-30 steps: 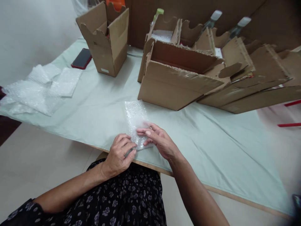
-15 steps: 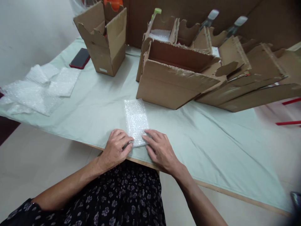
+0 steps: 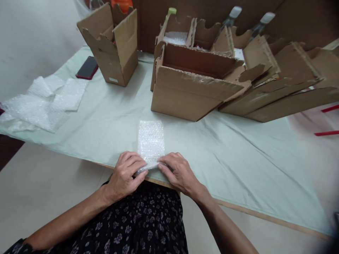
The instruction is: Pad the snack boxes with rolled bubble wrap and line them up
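Note:
A flat piece of bubble wrap (image 3: 150,141) lies on the cloth-covered table near its front edge. Its near end is gripped at both corners and looks folded or rolled up a little. My left hand (image 3: 128,173) is closed on the left near corner, thumb below and fingers above. On the right near corner, my right hand (image 3: 178,171) pinches the wrap the same way. Whether anything lies inside the wrap, I cannot tell.
More bubble wrap (image 3: 39,102) is heaped on the left. Behind it lie a phone (image 3: 87,67) and a tall cardboard box (image 3: 113,49). Several open cardboard boxes (image 3: 196,91) stand across the back right, with capped bottles (image 3: 231,17) behind. The table's wooden edge (image 3: 238,211) runs along the front.
The bubble wrap has slid towards me and straightened. Both hands have moved nearer the table edge, and my right hand has closed on the near end, which is now lifted and folded.

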`<state>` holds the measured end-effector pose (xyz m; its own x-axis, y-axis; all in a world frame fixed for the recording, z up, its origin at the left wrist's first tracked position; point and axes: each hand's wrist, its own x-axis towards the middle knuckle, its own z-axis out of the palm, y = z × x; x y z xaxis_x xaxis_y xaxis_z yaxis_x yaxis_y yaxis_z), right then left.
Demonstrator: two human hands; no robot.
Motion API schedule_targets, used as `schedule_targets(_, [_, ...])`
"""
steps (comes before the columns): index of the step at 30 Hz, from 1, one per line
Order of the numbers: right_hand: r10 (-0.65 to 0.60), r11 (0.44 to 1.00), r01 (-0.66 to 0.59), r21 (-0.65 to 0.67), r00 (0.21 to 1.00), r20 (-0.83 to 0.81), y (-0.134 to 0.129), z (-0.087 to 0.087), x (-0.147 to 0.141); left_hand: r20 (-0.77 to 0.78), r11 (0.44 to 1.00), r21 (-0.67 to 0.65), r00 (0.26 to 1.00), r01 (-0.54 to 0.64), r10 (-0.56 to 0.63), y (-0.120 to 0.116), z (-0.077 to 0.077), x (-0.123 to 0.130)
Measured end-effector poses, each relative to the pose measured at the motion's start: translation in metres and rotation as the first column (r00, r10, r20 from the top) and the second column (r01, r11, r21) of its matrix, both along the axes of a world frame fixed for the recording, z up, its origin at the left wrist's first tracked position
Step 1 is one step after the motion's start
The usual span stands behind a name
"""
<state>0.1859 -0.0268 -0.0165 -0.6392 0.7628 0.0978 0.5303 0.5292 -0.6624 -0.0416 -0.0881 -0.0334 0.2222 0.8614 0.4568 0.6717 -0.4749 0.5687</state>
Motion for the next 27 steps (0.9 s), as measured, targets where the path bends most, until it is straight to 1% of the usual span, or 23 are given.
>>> schedule_targets(3, [-0.090,0.989,0.086,-0.123,0.996,-0.024,0.010,-0.005,-0.005,0.045,0.998,-0.030,0.998,-0.049,0.050,0.004,-0.002,-0.001])
schedule_targets(4, [-0.117,0.983,0.112,-0.145,0.993,-0.029,0.013,-0.006,-0.006,0.054,0.996,-0.039,0.996,-0.074,0.077,0.006,-0.002,-0.001])
schedule_targets(5, [-0.146,0.980,0.140,-0.140,0.989,-0.037,0.013,-0.008,-0.008,0.060,0.994,-0.050,0.993,-0.099,0.102,0.008,-0.003,-0.002])
schedule_targets(6, [-0.178,0.980,0.172,-0.096,0.983,-0.049,0.013,-0.010,-0.008,0.061,0.991,-0.062,0.990,-0.122,0.126,0.011,-0.003,-0.002])
schedule_targets(7, [-0.208,0.978,0.208,-0.012,0.976,-0.065,0.011,-0.011,-0.009,0.060,0.987,-0.075,0.988,-0.141,0.146,0.013,-0.003,-0.003])
schedule_targets(8, [-0.232,0.965,0.240,0.102,0.969,-0.082,0.009,-0.012,-0.008,0.056,0.984,-0.089,0.985,-0.157,0.162,0.016,-0.004,-0.003])
schedule_targets(10, [-0.235,0.906,0.254,0.338,0.967,-0.097,0.003,-0.013,-0.007,0.037,0.978,-0.112,0.983,-0.174,0.179,0.022,-0.005,-0.004])
schedule_targets(11, [-0.203,0.882,0.218,0.418,0.976,-0.080,0.000,-0.013,-0.006,0.027,0.977,-0.118,0.983,-0.176,0.181,0.025,-0.006,-0.004])
schedule_targets(12, [-0.158,0.872,0.162,0.463,0.986,-0.048,-0.002,-0.014,-0.005,0.020,0.977,-0.122,0.984,-0.175,0.179,0.027,-0.007,-0.004])
schedule_targets(13, [-0.107,0.872,0.098,0.480,0.994,-0.009,-0.003,-0.014,-0.004,0.016,0.978,-0.120,0.984,-0.173,0.177,0.029,-0.007,-0.004])
schedule_targets(15, [-0.029,0.878,0.003,0.478,0.998,0.048,-0.003,-0.015,-0.005,0.021,0.978,-0.118,0.985,-0.170,0.173,0.030,-0.008,-0.004])
schedule_targets(16, [-0.009,0.883,-0.018,0.470,0.998,0.055,-0.002,-0.015,-0.005,0.029,0.979,-0.113,0.984,-0.169,0.174,0.029,-0.008,-0.005])
schedule_targets(18, [0.001,0.904,-0.012,0.427,1.000,0.027,0.002,-0.014,-0.007,0.055,0.984,-0.083,0.986,-0.155,0.160,0.026,-0.006,-0.007])
schedule_targets(20, [-0.002,0.948,0.009,0.320,1.000,-0.021,0.004,-0.011,-0.008,0.059,0.993,-0.027,0.992,-0.112,0.114,0.021,-0.002,-0.010])
schedule_targets(22, [-0.008,0.985,0.016,0.172,0.999,-0.047,0.005,-0.007,-0.007,0.036,0.999,0.021,0.998,-0.046,0.046,0.018,0.001,-0.013])
schedule_targets(24, [-0.026,0.998,0.028,0.059,0.999,-0.044,0.004,-0.005,-0.006,0.019,1.000,0.022,1.000,-0.002,0.002,0.019,0.003,-0.014])
schedule_targets(25, [-0.052,0.997,0.054,0.049,0.998,-0.037,0.003,-0.005,-0.005,0.018,1.000,0.012,1.000,0.001,-0.001,0.022,0.002,-0.013])
schedule_targets(26, [-0.094,0.992,0.096,0.078,0.995,-0.029,0.002,-0.006,-0.005,0.014,1.000,0.001,1.000,-0.010,0.010,0.026,0.001,-0.012])
schedule_targets(27, [-0.141,0.980,0.143,0.140,0.990,-0.020,0.001,-0.007,-0.005,0.002,1.000,-0.006,1.000,-0.029,0.029,0.031,0.000,-0.010])
